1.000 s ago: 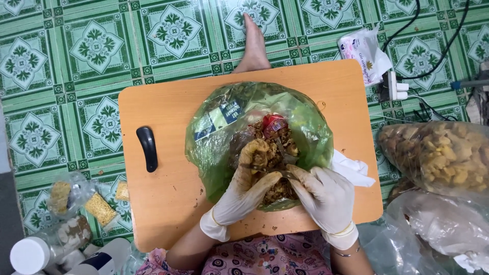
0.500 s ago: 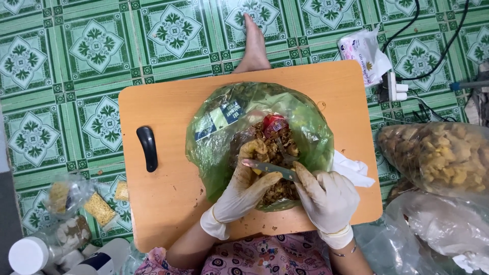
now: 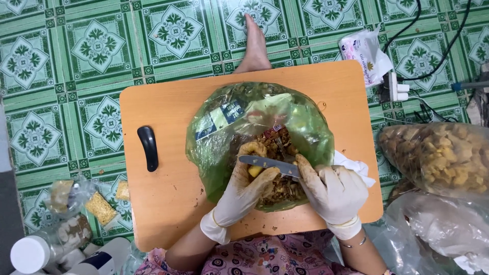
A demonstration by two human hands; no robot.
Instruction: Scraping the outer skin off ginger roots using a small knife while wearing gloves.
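While the black handle (image 3: 148,148) lies idle well off to the left of both hands, the left hand (image 3: 244,188), in a soiled white glove, curls shut around a yellow-brown root piece (image 3: 254,159) and holds it over the green plastic bag (image 3: 219,137) spread on the table (image 3: 168,203). Just to its right, the right hand (image 3: 332,191), gloved too, grips a knife (image 3: 269,163) whose blade lies flat across that piece. Peeling looks to be the step in hand; the next stroke calls for a firm pinch and a shallow blade angle. Brown scraps (image 3: 277,145) pile just beyond the fingers, and beyond the right hand sits a clear bag of pieces (image 3: 443,158).
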